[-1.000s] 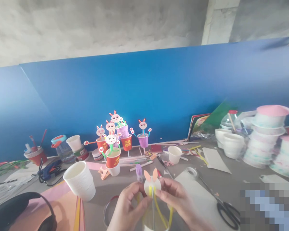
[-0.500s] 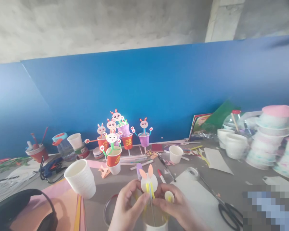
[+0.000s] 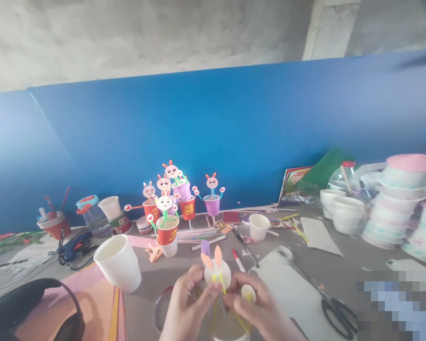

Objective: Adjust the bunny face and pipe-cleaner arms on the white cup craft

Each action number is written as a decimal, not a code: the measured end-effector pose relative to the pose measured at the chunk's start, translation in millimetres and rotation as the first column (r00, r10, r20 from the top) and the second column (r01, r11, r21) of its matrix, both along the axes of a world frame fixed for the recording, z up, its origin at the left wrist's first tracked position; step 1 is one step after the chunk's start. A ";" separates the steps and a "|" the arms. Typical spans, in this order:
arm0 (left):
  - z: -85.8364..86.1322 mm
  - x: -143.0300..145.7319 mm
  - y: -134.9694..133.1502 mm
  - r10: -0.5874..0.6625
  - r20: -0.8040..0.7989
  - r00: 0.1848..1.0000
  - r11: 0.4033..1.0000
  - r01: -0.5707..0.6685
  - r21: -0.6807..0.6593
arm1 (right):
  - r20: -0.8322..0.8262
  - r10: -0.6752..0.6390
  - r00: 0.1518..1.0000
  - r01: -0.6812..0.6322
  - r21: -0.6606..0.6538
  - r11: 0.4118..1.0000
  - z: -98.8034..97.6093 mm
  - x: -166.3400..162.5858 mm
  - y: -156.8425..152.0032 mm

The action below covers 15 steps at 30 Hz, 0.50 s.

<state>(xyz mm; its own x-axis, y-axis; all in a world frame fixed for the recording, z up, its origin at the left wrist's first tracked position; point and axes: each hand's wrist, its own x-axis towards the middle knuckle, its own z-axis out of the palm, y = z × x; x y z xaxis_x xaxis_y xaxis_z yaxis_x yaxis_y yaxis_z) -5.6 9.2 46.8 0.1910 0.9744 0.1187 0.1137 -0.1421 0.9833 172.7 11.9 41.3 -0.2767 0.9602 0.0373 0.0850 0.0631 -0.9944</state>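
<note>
At the bottom centre my left hand point(image 3: 186, 305) and my right hand point(image 3: 259, 310) together pinch a paper rabbit puppet point(image 3: 216, 271): a white round head with two orange ears on a stick, with yellow pipe-cleaner arms. The stick runs down into a white cup point(image 3: 229, 334) that is mostly hidden between my hands. A small white disc point(image 3: 249, 293) rests on my right fingers. Finished rabbit cups point(image 3: 167, 222) in red and purple stand in a group at the back of the grey table.
A tilted stack of white cups point(image 3: 119, 263) lies at the left, with a glue gun point(image 3: 73, 248) and black headphones point(image 3: 31, 310) beyond. Black scissors point(image 3: 335, 315) and a tape roll point(image 3: 283, 255) lie right. Stacked bowls point(image 3: 399, 199) fill the far right. A blue board point(image 3: 213, 137) backs the table.
The rabbit head has tilted and shifted slightly left between my fingers, and the small white disc came into view on my right hand. My hands stayed over the cup.
</note>
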 end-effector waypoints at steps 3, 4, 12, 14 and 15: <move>0.8 -1.2 0.2 0.002 -0.006 1.000 0.999 -0.002 -0.039 | 0.027 -0.002 1.000 0.002 -0.021 1.000 3.0 -1.2 -1.6; 1.5 -1.6 0.2 0.002 -0.009 1.000 0.999 -0.002 -0.051 | 0.037 0.000 0.999 0.001 -0.026 1.000 4.3 -1.6 -2.0; 8.2 -0.7 -1.6 -0.008 0.087 0.996 0.993 0.018 -0.113 | 0.060 -0.007 0.998 0.006 0.004 1.000 9.3 -2.8 -2.6; 8.8 0.0 -2.6 -0.002 0.103 0.995 0.993 0.015 -0.119 | 0.065 -0.003 0.998 0.003 0.002 1.000 8.7 -2.8 -2.5; 8.9 0.3 -3.0 0.000 0.113 0.994 0.992 0.014 -0.122 | 0.065 0.001 0.998 -0.002 0.002 1.000 8.1 -2.8 -2.5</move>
